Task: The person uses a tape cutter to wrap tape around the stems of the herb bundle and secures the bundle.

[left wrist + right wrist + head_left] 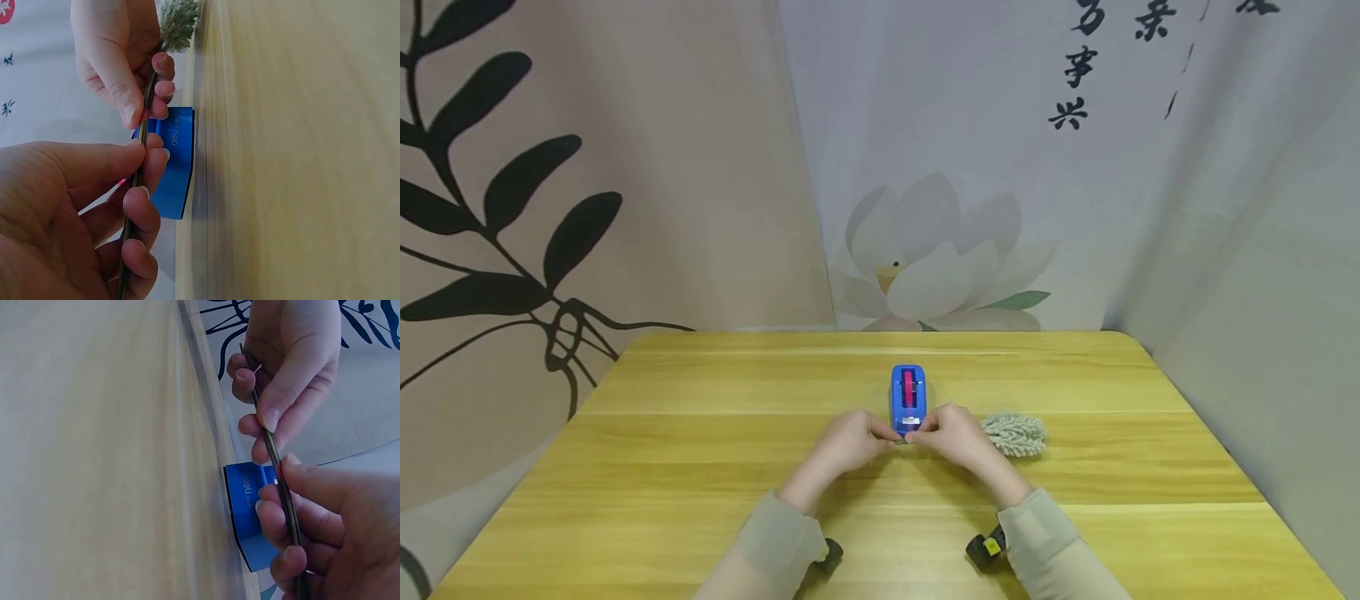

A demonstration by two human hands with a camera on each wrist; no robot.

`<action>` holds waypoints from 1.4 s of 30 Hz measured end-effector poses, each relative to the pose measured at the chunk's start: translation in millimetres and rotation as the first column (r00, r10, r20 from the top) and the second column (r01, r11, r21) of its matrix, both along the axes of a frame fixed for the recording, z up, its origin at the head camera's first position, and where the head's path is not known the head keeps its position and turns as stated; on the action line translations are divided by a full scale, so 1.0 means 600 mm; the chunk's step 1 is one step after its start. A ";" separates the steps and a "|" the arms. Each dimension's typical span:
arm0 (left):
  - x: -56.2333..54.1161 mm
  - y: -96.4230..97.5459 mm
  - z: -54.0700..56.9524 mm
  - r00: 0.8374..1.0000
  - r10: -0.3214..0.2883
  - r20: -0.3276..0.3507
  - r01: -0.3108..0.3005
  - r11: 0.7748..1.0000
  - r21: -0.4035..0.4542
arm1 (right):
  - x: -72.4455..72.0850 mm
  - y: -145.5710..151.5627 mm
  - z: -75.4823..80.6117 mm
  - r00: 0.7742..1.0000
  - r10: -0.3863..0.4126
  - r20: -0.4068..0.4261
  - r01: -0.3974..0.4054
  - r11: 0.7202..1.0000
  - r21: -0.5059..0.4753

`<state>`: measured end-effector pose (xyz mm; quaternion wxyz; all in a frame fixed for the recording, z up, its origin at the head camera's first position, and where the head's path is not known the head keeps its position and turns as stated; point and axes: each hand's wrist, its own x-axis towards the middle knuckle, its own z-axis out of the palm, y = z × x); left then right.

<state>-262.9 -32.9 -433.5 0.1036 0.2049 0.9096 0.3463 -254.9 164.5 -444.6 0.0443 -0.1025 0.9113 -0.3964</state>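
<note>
Both hands hold a thin bundle of dark stems with a pale grey-green, fluffy flower head [1015,435] at its right end. My left hand [855,440] pinches the stems [130,228] between thumb and fingertips, toward their bare end. Closer to the flower head, my right hand [953,433] grips the same stems, its thumb and fingers curled on them. A small reddish patch shows on the stems between the two thumbs. Just beyond the fingertips stands a blue tape dispenser [909,400] with a pink-red wheel, partly covered by the hands in the wrist views.
A wooden table [700,433] lies under the hands. Its far edge meets a hanging cloth [955,100] printed with a pale lotus and dark characters, with a dark leaf print at left. Dark wrist cameras [988,550] are worn below both sleeves.
</note>
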 end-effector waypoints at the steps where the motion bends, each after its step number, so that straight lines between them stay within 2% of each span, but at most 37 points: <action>1: -0.001 0.000 0.000 1.000 -0.003 0.000 0.003 1.000 0.001 | 0.000 0.001 0.000 1.000 0.001 0.001 -0.001 1.000 -0.004; 8: -0.008 -0.006 -0.002 0.999 -0.042 0.012 0.042 0.998 0.036 | -0.003 0.000 0.000 1.000 -0.004 -0.002 0.004 1.000 -0.013; 12: -0.015 -0.015 -0.003 0.998 -0.044 0.036 0.042 0.998 0.045 | -0.003 -0.003 -0.004 1.000 0.002 -0.001 -0.002 1.000 -0.016; 17: -0.031 -0.019 0.003 1.000 -0.007 0.002 0.007 0.998 0.055 | 0.000 -0.004 -0.007 1.000 -0.004 -0.010 0.004 1.000 -0.015; 20: -0.044 -0.013 0.008 0.999 0.038 -0.025 -0.036 0.996 0.076 | 0.002 -0.003 -0.006 1.000 -0.015 -0.008 0.015 1.000 -0.009; 26: -0.066 -0.003 0.008 0.994 0.113 -0.003 -0.111 0.983 0.149 | 0.005 -0.003 -0.006 1.000 -0.005 -0.007 0.005 1.000 -0.009; 36: -0.080 0.003 -0.020 0.990 0.127 0.065 -0.138 0.965 0.224 | 0.011 -0.008 -0.020 1.000 0.001 0.019 0.000 1.000 -0.030; 42: -0.090 0.021 -0.019 0.991 0.108 0.077 -0.123 0.967 0.223 | 0.004 -0.003 -0.014 1.000 -0.003 -0.008 0.003 1.000 -0.023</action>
